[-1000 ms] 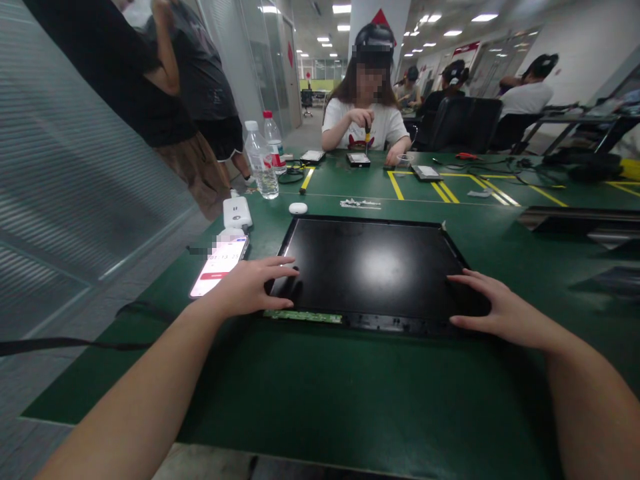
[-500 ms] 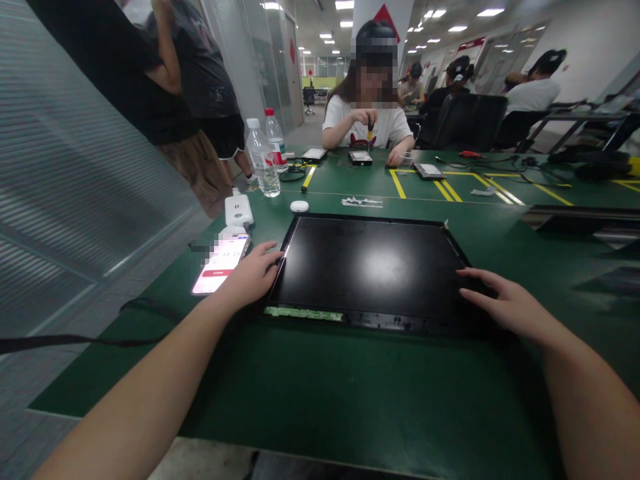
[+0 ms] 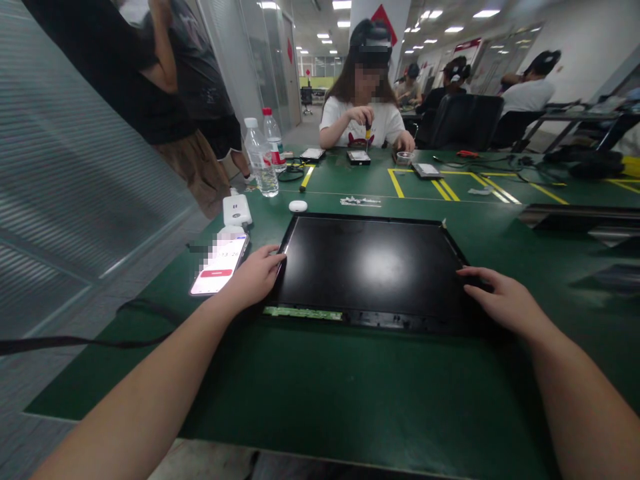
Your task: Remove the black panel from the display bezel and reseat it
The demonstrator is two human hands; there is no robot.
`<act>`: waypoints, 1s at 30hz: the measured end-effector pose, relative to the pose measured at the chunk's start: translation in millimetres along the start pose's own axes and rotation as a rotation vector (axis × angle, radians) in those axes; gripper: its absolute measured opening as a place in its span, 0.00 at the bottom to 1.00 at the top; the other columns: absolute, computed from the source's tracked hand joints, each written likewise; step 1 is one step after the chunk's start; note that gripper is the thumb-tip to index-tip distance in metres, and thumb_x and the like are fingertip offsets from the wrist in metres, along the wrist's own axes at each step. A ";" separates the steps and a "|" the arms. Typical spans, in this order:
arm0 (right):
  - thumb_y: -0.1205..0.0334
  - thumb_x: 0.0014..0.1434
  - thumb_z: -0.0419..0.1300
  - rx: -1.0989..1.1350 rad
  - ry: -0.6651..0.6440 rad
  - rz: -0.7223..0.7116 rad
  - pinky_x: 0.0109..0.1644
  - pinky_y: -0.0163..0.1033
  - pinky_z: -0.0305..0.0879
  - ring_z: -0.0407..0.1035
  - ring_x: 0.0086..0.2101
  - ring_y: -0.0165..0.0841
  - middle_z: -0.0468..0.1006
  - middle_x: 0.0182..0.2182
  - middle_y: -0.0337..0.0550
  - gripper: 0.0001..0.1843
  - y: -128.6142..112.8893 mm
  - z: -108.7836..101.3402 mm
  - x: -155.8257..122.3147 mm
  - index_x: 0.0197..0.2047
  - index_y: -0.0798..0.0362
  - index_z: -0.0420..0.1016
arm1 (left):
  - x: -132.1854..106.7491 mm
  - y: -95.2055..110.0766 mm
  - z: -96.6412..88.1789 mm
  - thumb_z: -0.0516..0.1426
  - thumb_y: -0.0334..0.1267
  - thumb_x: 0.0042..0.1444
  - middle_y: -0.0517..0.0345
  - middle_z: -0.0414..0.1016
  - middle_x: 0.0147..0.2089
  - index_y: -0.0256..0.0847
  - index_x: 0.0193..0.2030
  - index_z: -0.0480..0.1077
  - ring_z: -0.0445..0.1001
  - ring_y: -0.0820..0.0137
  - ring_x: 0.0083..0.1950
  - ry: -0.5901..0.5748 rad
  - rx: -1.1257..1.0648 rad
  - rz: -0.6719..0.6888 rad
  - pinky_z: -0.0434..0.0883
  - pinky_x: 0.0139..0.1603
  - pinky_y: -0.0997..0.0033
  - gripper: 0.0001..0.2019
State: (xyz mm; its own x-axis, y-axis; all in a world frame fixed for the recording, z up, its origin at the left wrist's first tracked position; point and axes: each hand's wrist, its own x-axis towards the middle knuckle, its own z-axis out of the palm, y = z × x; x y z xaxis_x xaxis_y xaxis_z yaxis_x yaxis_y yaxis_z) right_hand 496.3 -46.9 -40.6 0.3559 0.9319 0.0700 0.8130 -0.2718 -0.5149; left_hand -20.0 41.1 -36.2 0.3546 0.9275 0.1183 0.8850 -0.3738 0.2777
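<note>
A dark, glossy display panel (image 3: pixel 335 273) lies face up on the green table (image 3: pixel 350 393), reflecting a bright patch of light. Along its near edge runs a narrow green circuit board (image 3: pixel 303 313), beside a black strip of frame. My left hand (image 3: pixel 256 275) grips the panel's left edge, fingertips on the rim and the lower fingers partly hidden. At the right edge, my right hand (image 3: pixel 504 299) holds the rim between thumb and fingers.
Left of the panel are a lit phone (image 3: pixel 216 272), a white power bank (image 3: pixel 237 211) and a white earbud case (image 3: pixel 298 207). Two bottles (image 3: pixel 262 163) stand behind. Across the table a person (image 3: pixel 363 120) holds a screwdriver (image 3: pixel 368 133) over a hard drive (image 3: pixel 359 158).
My right thumb has shifted slightly along the rim, and my left fingers sit closer round the edge. The panel stays in place. The co-worker's free hand has lifted near a small clear cup.
</note>
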 end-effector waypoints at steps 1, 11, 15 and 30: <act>0.51 0.54 0.63 0.000 0.003 -0.001 0.41 0.49 0.73 0.75 0.31 0.39 0.88 0.47 0.46 0.22 0.7 -0.4 0.3 0.50 0.44 0.87 | 0.1 -0.3 0.0 0.48 0.37 0.69 0.32 0.70 0.76 0.30 0.68 0.79 0.71 0.44 0.76 -0.002 -0.003 -0.003 0.66 0.79 0.41 0.28; 0.55 0.50 0.65 0.181 0.002 0.130 0.31 0.45 0.70 0.73 0.25 0.38 0.85 0.32 0.45 0.22 -1.0 -4.5 -0.8 0.48 0.47 0.89 | 0.4 0.6 2.2 0.49 0.38 0.69 0.32 0.74 0.72 0.32 0.66 0.79 0.74 0.42 0.72 0.036 -0.015 -0.003 0.68 0.77 0.38 0.27; 0.61 0.46 0.64 0.360 0.030 0.142 0.36 0.46 0.76 0.79 0.35 0.42 0.89 0.45 0.48 0.18 -6.1 -7.2 -2.8 0.41 0.45 0.88 | 0.6 0.9 3.1 0.49 0.39 0.68 0.34 0.75 0.71 0.35 0.65 0.79 0.74 0.43 0.71 0.046 -0.017 -0.004 0.68 0.76 0.38 0.26; 0.70 0.37 0.58 0.437 0.016 0.151 0.50 0.50 0.80 0.82 0.49 0.48 0.89 0.48 0.49 0.25 -2.7 -4.6 -1.2 0.38 0.47 0.86 | 0.5 2.8 2.0 0.48 0.37 0.68 0.32 0.74 0.72 0.32 0.66 0.78 0.75 0.43 0.71 0.027 0.005 -0.003 0.68 0.76 0.38 0.27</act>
State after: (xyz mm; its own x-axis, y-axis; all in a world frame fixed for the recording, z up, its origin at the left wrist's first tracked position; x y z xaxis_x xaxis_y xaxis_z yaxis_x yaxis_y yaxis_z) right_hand 495.8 -48.4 -35.4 0.4653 0.8849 -0.0219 0.4823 -0.2742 -0.8320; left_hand -16.7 40.6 -37.2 0.3436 0.9281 0.1435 0.8876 -0.3708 0.2733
